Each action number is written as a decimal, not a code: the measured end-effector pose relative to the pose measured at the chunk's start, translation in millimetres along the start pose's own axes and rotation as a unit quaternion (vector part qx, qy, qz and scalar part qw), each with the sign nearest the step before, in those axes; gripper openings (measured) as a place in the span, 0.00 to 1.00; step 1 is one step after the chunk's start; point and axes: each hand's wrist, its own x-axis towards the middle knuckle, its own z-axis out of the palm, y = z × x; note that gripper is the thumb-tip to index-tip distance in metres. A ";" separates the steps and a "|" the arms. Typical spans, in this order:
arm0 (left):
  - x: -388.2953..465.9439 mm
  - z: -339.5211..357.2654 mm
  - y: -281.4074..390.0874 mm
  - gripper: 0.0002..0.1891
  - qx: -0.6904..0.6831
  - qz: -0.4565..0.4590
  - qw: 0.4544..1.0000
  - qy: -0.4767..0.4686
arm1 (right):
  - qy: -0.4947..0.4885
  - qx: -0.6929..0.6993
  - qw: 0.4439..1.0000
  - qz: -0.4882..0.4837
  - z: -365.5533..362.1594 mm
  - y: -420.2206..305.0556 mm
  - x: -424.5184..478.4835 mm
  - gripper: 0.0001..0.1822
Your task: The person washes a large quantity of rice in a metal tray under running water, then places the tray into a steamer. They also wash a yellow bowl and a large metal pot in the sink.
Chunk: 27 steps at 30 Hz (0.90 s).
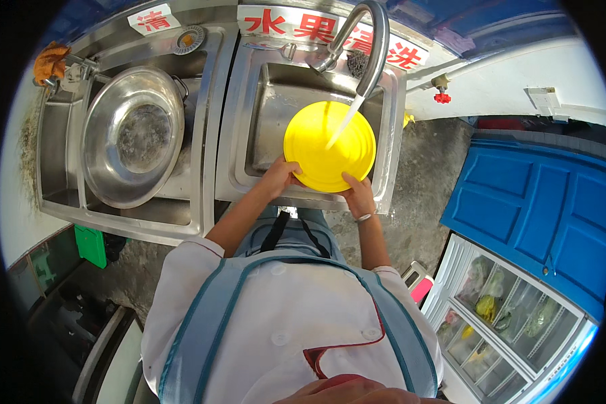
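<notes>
A round yellow plastic basin or lid (313,161) is held over the right-hand steel sink (272,113). My left hand (282,177) grips its lower left rim, the thumb on the upper face. On the lower right rim sits my right hand (358,192), thumb on top, with a silvery bracelet (364,217) at the wrist. From the curved steel faucet (381,45) a stream of water (344,125) falls onto the yellow surface. The undersides of the fingers are hidden.
A large steel basin (101,151) rests tilted in the left sink (202,202). A dark scouring pad (357,63) lies behind the faucet, and an orange cloth (51,63) hangs at far left. Right are a red valve handle (442,97), a blue panelled door (525,202) and a glass-fronted fridge (510,313).
</notes>
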 end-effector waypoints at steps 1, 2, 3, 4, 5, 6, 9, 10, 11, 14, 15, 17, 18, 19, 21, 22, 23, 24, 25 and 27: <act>5.0 -3.3 -3.3 0.18 0.067 0.016 0.997 0.046 | 0.010 0.026 0.999 -0.018 1.7 7.4 1.6 0.18; 11.1 -6.6 -5.8 0.17 0.133 0.031 0.986 0.093 | 0.025 0.029 0.999 -0.020 2.1 11.3 2.8 0.17; 18.3 -10.1 -5.2 0.17 0.196 0.046 0.969 0.143 | 0.036 0.031 0.999 -0.020 1.8 13.5 7.1 0.17; 24.4 -13.5 -2.4 0.17 0.254 0.096 0.946 0.175 | 0.050 0.033 0.998 -0.020 1.0 14.3 8.9 0.17; 30.6 -17.3 1.7 0.17 0.311 0.143 0.917 0.206 | 0.035 0.035 0.999 -0.014 0.1 12.2 10.3 0.17; 33.9 -19.9 4.9 0.17 0.367 0.187 0.880 0.235 | 0.022 0.039 0.999 -0.008 -0.6 9.0 11.2 0.17; 29.1 11.2 47.9 0.17 -0.019 0.116 0.988 0.104 | -0.019 0.066 0.997 0.033 -3.0 -5.6 14.3 0.17; 28.5 16.7 57.5 0.19 -0.042 0.124 0.991 0.027 | -0.031 0.073 0.995 0.054 -4.4 -11.8 12.8 0.17; 36.4 10.2 59.6 0.20 -0.099 0.102 0.989 -0.032 | -0.042 0.066 0.995 0.062 -5.3 -16.9 12.3 0.17; 42.6 29.3 76.9 0.24 -0.231 0.073 0.959 -0.145 | -0.081 0.050 0.992 0.079 -5.6 -30.7 11.6 0.17; 45.4 43.9 78.3 0.24 -0.245 0.058 0.953 -0.170 | -0.094 0.043 0.991 0.081 -5.6 -34.2 10.2 0.17; 52.9 61.0 79.8 0.24 -0.271 0.028 0.937 -0.220 | -0.103 0.044 0.990 0.084 -8.7 -36.9 7.7 0.17; 59.2 65.7 77.6 0.24 -0.287 0.011 0.924 -0.252 | -0.100 0.053 0.990 0.085 -11.4 -36.6 6.1 0.17; 64.1 67.7 72.4 0.24 -0.289 -0.001 0.919 -0.268 | -0.097 0.061 0.990 0.086 -13.3 -37.1 5.1 0.17; 64.3 61.5 53.5 0.25 -0.286 -0.008 0.919 -0.272 | -0.094 0.050 0.990 0.093 -16.1 -43.5 3.1 0.17; 66.7 54.0 43.8 0.25 -0.268 -0.006 0.929 -0.257 | -0.093 0.043 0.991 0.091 -21.3 -41.9 2.6 0.17; 65.6 47.7 31.6 0.25 -0.246 -0.008 0.940 -0.235 | -0.092 0.036 0.991 0.089 -25.7 -40.8 2.7 0.17; 68.9 41.0 22.7 0.25 -0.219 -0.011 0.952 -0.214 | -0.084 0.007 0.992 0.089 -28.4 -41.3 1.6 0.17; 72.8 35.0 14.5 0.25 -0.173 -0.003 0.970 -0.171 | -0.083 0.017 0.993 0.085 -28.9 -41.9 2.9 0.17; 68.1 21.3 -1.1 0.25 -0.053 0.021 0.996 -0.066 | -0.093 0.037 0.991 0.084 -25.5 -40.9 4.3 0.17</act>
